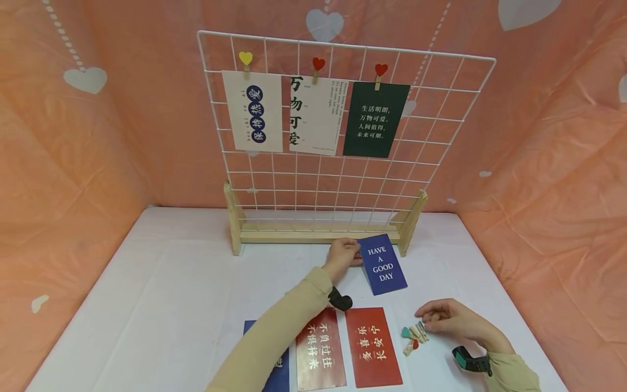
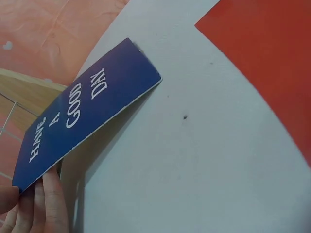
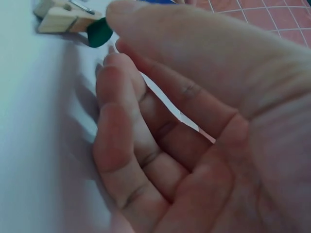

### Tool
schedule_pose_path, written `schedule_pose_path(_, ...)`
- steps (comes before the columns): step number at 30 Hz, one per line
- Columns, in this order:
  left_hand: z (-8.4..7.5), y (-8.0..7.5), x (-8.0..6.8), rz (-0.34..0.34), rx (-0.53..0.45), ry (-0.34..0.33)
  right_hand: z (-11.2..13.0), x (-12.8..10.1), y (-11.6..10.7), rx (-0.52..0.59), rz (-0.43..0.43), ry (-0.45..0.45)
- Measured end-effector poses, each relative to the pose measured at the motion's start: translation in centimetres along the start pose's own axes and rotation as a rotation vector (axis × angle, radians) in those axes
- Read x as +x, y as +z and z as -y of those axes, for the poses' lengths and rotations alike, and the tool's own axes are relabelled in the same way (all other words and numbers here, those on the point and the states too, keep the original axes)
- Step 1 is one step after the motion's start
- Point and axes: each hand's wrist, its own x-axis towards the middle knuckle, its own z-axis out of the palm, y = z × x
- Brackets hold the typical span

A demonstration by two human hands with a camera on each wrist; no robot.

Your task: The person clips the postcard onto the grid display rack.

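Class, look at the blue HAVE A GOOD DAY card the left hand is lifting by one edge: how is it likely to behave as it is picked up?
The blue card probably feels light: the left hand raises one edge by fingertips. It seems fairly stiff, staying flat in the left wrist view. Its far edge might slide on the smooth white table.
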Motion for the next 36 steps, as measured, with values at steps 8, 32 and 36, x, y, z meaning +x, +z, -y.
schedule_pose_path(8, -0.3, -0.1, 0.2, -0.018, -0.038, -0.001, -0.2, 0.2, 0.1, -0.056, -0.001, -0.01)
schedule_pose_path(32, -1.1, -2.2, 0.6, -0.065, -0.101, 0.027, -0.2, 0.4, 0.4, -0.058, 0.005, -0.106)
schedule_pose_path(36, -1.2, -2.3, 0.5, -0.066, -0.088, 0.027, -0.1, 0.4, 0.4, -0.04, 0.011, -0.111)
